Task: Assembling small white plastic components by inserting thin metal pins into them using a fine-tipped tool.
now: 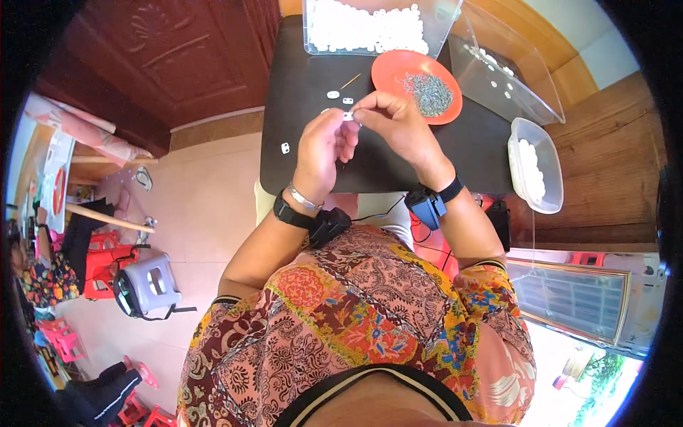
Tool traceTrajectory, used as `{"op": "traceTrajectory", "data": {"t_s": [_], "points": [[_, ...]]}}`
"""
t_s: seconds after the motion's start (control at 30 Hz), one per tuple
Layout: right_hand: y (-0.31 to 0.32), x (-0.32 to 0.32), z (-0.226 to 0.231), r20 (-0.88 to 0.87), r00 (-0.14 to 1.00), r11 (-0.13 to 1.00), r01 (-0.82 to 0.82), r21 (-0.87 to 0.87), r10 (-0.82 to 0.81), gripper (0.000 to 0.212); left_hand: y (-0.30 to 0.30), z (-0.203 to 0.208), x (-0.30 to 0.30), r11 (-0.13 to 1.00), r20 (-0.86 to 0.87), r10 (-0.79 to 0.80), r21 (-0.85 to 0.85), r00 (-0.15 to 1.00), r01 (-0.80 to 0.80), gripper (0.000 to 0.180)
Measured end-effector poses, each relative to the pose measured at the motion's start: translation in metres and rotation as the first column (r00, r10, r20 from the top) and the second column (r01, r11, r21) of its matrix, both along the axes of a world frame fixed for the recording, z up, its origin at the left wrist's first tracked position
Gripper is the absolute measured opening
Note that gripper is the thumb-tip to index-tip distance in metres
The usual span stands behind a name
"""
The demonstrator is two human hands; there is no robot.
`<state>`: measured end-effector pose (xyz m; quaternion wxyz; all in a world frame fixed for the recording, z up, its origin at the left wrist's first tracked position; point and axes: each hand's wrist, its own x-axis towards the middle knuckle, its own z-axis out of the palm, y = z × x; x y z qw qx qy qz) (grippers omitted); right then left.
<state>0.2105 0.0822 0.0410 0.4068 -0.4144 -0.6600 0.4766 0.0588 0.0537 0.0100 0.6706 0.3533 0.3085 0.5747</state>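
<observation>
Above the dark table my two hands meet at a small white plastic piece with dark holes. My left hand pinches it between thumb and forefinger, the other fingers curled. From the right, the thumb and forefinger of my right hand are pressed together at the piece's edge; whether they also hold something tiny is hidden. Just beyond lie a similar white piece and a white oval piece. Another white piece lies nearer the table's left edge.
An orange-red plate holds many small metal screw-like pieces. Behind it stands a clear bin of white pieces. Two clear boxes, a larger one and a smaller one, sit at the right. A thin stick lies beyond my hands.
</observation>
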Motion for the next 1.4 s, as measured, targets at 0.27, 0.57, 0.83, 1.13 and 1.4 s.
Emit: {"op": "traceTrajectory", "data": {"t_s": [0.27,0.57,0.83,1.13,1.4], "points": [[-0.017,0.003,-0.009,0.023,0.999,0.990,-0.041,0.138,0.038,0.009,-0.007,-0.011,-0.009,0.948,0.252,-0.276,-0.088,0.927,0.306,0.014],[-0.033,0.000,-0.005,0.161,0.986,0.996,0.032,0.083,-0.045,0.013,-0.016,-0.013,-0.012,0.989,0.002,-0.145,-0.031,0.989,0.145,0.012],[-0.038,0.000,0.003,0.499,0.862,0.873,-0.168,0.458,-0.096,0.009,-0.025,-0.018,-0.021,0.981,-0.408,-0.184,-0.020,0.894,0.193,0.017],[-0.035,-0.003,0.007,0.409,0.912,0.769,-0.234,0.595,-0.039,0.011,-0.025,-0.015,-0.027,0.928,0.038,-0.348,-0.127,0.937,0.350,0.011],[-0.037,-0.006,0.003,0.390,0.920,0.847,-0.180,0.500,-0.035,0.011,-0.024,-0.016,-0.031,0.930,-0.055,-0.354,-0.130,0.934,0.345,0.012]]}}
